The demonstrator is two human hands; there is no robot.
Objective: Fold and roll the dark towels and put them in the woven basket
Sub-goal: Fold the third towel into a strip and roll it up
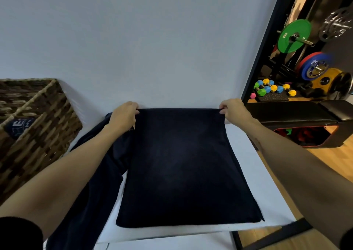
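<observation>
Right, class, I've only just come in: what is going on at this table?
A person is handling a dark towel on a white table. The left hand and the right hand each pinch a far corner of it, so its far edge is stretched straight between them. A second dark towel lies crumpled beside it, under the left forearm. The woven basket stands at the table's left; something dark with lettering shows inside it.
</observation>
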